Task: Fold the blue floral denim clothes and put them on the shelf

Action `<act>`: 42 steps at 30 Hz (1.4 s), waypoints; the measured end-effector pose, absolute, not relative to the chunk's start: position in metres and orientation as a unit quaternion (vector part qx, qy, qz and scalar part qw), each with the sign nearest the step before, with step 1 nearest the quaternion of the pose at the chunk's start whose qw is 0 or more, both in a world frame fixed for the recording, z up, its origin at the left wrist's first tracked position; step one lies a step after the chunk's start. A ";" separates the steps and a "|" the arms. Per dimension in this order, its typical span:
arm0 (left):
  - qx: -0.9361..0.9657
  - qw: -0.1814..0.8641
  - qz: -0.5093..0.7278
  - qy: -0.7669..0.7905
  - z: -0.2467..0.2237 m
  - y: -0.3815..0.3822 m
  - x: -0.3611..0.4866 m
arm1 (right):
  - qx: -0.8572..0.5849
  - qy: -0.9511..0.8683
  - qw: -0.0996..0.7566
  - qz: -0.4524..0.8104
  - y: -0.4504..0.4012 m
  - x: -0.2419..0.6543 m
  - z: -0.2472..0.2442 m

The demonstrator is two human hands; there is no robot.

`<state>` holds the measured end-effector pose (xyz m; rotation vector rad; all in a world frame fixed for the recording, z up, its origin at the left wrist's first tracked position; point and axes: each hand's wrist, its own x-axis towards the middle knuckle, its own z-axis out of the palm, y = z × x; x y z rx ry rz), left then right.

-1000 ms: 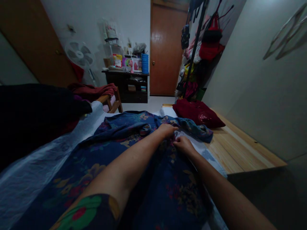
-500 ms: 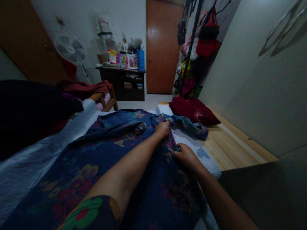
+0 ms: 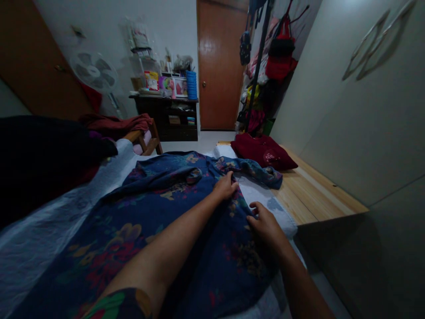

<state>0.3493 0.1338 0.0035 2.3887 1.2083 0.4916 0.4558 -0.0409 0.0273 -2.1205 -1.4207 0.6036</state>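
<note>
A dark blue floral dress [image 3: 159,212] with long sleeves lies spread over the bed. One sleeve [image 3: 255,170] stretches out to the right, while the other is folded across the top. My left hand [image 3: 225,187] rests on the dress's right side near the underarm, thumb and forefinger apart. Closer to me, my right hand [image 3: 265,223] is at the dress's right edge, its fingers parted and curved with no cloth visibly gripped between them. My left forearm hides part of the dress.
A white patterned sheet [image 3: 66,208] lies underneath. Dark clothes [image 3: 49,159] are heaped at left. A folded maroon garment [image 3: 264,153] sits on a wooden board [image 3: 308,190] beside the cabinet [image 3: 358,115]. Farther back stand a fan [image 3: 94,73], a dark shelf [image 3: 164,117] and a door [image 3: 221,66].
My fingers have loosened from the pinched cloth at the dress's right side. My right hand has moved slightly right and toward me. The view has shifted slightly to the right.
</note>
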 end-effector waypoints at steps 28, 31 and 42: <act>0.889 0.097 0.054 0.444 -0.049 0.076 0.223 | -0.792 -0.598 0.095 0.083 0.037 0.451 0.050; 0.895 0.079 0.098 0.428 -0.046 0.073 0.225 | -0.818 -0.560 0.102 0.082 0.088 0.446 0.049; 0.898 0.032 0.074 0.432 -0.046 0.095 0.231 | -0.832 -0.542 0.091 0.076 0.141 0.458 0.019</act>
